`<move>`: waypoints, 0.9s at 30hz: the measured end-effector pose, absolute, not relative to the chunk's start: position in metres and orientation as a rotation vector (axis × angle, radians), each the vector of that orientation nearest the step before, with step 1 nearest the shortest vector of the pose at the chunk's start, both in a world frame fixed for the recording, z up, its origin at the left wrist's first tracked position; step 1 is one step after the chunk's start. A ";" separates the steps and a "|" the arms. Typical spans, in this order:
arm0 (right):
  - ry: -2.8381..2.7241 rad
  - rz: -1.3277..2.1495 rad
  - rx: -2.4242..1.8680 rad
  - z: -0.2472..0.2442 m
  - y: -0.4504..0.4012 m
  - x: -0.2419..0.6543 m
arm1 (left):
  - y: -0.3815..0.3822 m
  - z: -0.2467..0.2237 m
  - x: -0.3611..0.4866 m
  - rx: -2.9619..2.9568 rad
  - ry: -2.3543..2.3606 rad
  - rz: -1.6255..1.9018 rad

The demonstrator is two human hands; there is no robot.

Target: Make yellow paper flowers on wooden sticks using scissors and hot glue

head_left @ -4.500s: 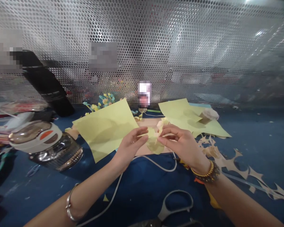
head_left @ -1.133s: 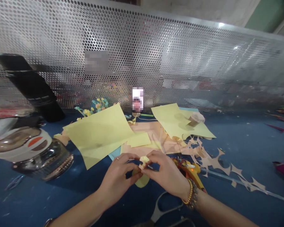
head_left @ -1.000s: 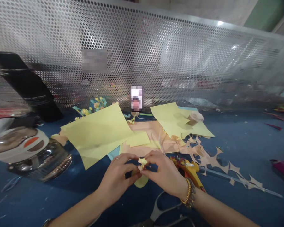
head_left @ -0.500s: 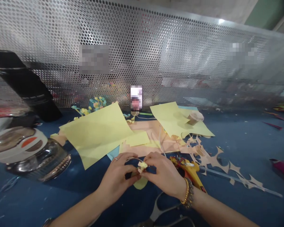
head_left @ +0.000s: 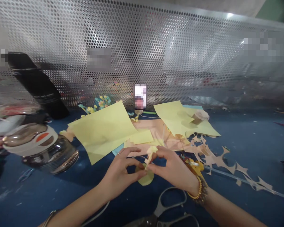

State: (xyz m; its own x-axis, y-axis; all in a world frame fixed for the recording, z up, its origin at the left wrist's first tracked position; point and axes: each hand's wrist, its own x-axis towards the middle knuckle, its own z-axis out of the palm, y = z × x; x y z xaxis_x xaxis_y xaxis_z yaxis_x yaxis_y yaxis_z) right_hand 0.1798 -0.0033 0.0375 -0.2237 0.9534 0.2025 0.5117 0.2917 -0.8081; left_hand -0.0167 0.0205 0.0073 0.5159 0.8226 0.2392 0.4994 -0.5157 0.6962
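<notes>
Between my hands is a small pale-yellow paper flower, tilted, with a thin stem-like strip running down from it. My right hand pinches it from the right between thumb and forefinger. Thumb and forefinger of my left hand close on its lower end. Just beneath the fingertips a round piece of yellow paper shows on the blue table, partly covered by the fingers. Scissors with grey handles lie nearer to me, below my right hand. A yellow tool is partly hidden behind my right wrist.
Yellow sheets and peach paper spread beyond my hands. Cut paper scraps and a clear stick lie right. A glass jar and black box stand left. A phone leans on the perforated metal panel.
The flower has been raised and tilted to the right, and its thin lower strip now shows. My left fingers have moved to its lower end. The whole view has shifted slightly.
</notes>
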 end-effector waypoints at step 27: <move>-1.695 1.151 -1.266 0.029 -0.004 0.182 | 0.020 0.016 -0.013 1.777 1.112 0.960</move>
State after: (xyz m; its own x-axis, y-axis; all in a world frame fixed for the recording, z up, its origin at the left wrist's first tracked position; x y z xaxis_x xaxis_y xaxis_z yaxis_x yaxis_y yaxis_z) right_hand 0.1819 -0.0042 0.0294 -0.2611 0.9648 0.0330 0.3252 0.1200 -0.9380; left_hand -0.0133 0.0201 0.0158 0.3219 0.9299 0.1780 0.3123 -0.2818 0.9072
